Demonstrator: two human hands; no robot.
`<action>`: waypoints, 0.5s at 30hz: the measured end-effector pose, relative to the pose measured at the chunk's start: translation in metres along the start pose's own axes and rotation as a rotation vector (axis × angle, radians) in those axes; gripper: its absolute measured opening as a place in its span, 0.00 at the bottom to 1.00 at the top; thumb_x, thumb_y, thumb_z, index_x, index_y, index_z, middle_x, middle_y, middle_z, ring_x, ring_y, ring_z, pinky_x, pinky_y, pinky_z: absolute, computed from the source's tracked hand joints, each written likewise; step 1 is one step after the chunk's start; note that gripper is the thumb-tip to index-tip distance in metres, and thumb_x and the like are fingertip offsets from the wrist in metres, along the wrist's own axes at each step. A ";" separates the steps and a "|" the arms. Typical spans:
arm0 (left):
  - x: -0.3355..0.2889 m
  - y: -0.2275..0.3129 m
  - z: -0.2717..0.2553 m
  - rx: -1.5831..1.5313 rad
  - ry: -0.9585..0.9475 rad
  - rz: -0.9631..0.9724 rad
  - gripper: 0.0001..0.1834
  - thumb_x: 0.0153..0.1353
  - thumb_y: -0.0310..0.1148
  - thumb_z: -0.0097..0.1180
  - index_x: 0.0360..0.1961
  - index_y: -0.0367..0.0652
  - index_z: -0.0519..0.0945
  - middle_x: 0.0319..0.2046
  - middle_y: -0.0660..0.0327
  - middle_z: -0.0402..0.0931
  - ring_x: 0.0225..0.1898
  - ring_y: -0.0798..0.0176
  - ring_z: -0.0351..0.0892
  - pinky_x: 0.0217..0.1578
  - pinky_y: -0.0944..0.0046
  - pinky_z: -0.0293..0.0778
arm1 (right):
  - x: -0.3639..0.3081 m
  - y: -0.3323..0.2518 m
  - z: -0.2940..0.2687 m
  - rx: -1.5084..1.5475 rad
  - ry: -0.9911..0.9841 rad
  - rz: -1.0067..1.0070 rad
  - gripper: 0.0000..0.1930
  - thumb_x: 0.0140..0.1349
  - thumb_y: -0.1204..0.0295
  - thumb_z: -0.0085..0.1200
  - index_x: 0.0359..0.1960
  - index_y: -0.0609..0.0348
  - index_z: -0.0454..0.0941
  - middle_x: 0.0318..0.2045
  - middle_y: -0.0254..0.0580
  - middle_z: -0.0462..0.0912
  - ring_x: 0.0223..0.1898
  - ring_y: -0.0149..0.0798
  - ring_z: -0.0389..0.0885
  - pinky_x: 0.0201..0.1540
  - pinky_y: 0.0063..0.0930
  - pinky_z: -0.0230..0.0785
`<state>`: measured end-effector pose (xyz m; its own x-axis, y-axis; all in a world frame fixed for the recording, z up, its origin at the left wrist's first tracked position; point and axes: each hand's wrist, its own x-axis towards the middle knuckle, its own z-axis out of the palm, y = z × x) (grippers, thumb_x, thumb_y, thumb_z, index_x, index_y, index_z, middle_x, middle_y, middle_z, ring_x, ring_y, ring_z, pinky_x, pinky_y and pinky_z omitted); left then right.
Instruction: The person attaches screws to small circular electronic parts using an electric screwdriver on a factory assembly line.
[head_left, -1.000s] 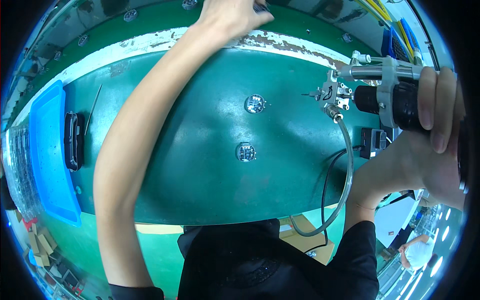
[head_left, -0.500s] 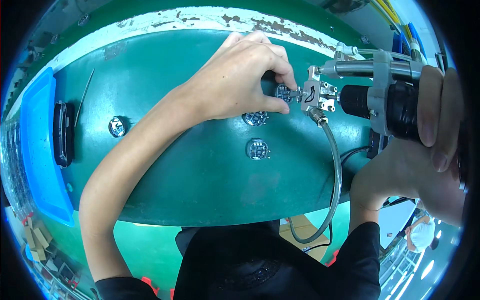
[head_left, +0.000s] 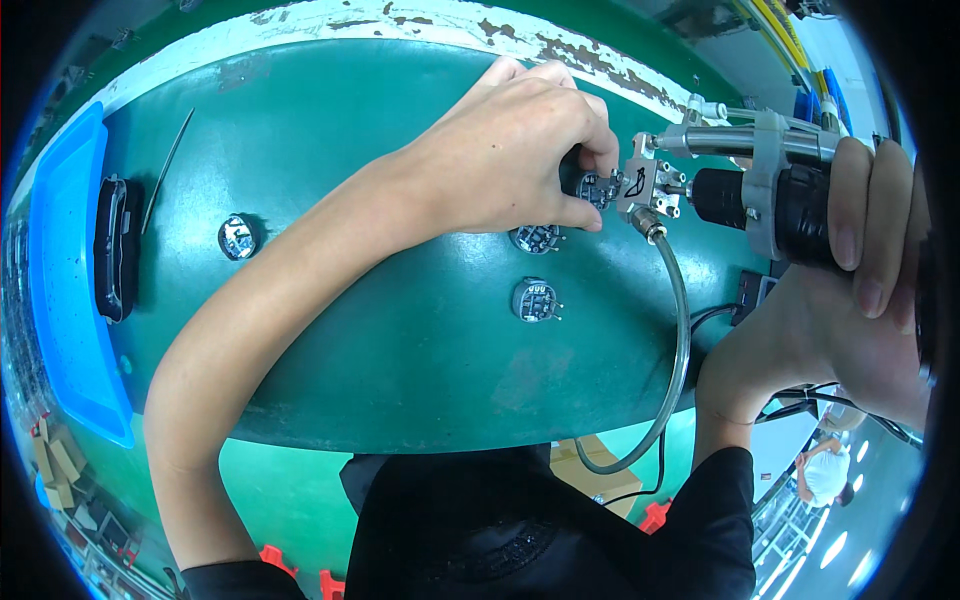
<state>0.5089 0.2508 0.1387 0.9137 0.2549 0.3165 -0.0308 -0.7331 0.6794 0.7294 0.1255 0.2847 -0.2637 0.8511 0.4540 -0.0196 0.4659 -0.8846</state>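
The left hand [head_left: 515,150] reaches across the green bench [head_left: 400,340] and pinches a small round dark part [head_left: 597,187] between thumb and fingertips, held right at the metal nose [head_left: 645,187] of a powered screwdriver [head_left: 760,190] — part and nose look touching or just about. The right hand [head_left: 850,300] is wrapped around the screwdriver's dark body at the far right, fingers clenched over it. A grey hose [head_left: 680,340] drops from the nose, runs toward the near edge of the bench and loops past it. Two more round parts sit on the bench just near of the held one: one [head_left: 536,238] partly under the left hand, another [head_left: 535,299] a bit nearer, apart from it. A fourth round part [head_left: 237,237] lies well to the left, w/ open green surface between it and the others. Far left, a blue tray [head_left: 65,300] runs along the bench edge, a black oblong item [head_left: 115,250] beside it and a thin rod [head_left: 165,170] just right of that. The far bench edge is a chipped white strip [head_left: 400,20]. Most open room — the middle and near-left of the bench, crossed only by the left forearm.
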 end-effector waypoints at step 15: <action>0.003 -0.002 -0.004 0.002 -0.023 -0.013 0.17 0.48 0.37 0.77 0.35 0.45 0.83 0.34 0.67 0.77 0.48 0.59 0.75 0.55 0.55 0.64 | 0.094 0.029 0.122 0.003 -0.299 0.100 0.07 0.61 0.62 0.68 0.33 0.44 0.83 0.33 0.27 0.83 0.34 0.20 0.78 0.43 0.17 0.66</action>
<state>0.5104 0.2555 0.1413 0.9229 0.2504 0.2924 -0.0180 -0.7308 0.6824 0.5865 0.1889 0.2888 -0.5361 0.7835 0.3141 0.0177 0.3825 -0.9238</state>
